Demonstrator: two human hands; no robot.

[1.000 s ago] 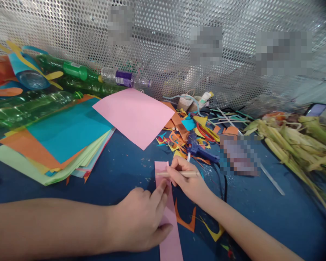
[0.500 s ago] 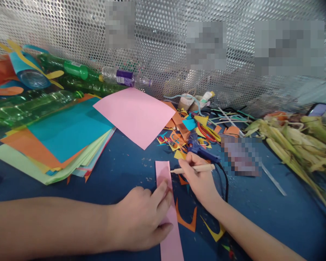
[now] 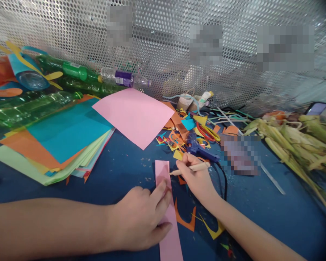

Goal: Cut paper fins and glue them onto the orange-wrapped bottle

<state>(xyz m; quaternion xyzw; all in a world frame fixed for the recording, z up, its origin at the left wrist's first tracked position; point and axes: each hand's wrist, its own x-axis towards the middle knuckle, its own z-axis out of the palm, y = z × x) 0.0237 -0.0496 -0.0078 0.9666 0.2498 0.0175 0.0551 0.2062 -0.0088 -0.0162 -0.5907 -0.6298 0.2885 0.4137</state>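
Note:
A long pink paper strip (image 3: 170, 239) lies on the blue table, running toward the bottom edge. My left hand (image 3: 145, 217) rests across it, fingers spread and pressing on the paper, holding nothing. Pinched in my right hand (image 3: 197, 177) is a pale pen (image 3: 188, 169), its tip at the strip's right edge near the top. Orange (image 3: 187, 222) and yellow (image 3: 214, 232) cut scraps lie right of the strip. Behind the hands is a larger pink sheet (image 3: 134, 116).
Stacked coloured paper (image 3: 70, 130) and green bottles (image 3: 35, 108) are at left. A blue glue gun (image 3: 202, 150) with a black cable lies among scraps behind my right hand. Corn husks (image 3: 290, 141) cover the right side, and a perforated metal wall (image 3: 163, 43) stands behind.
My right hand has shifted slightly left and the pen tip has moved a little down along the strip's edge. My left hand stays in place on the strip.

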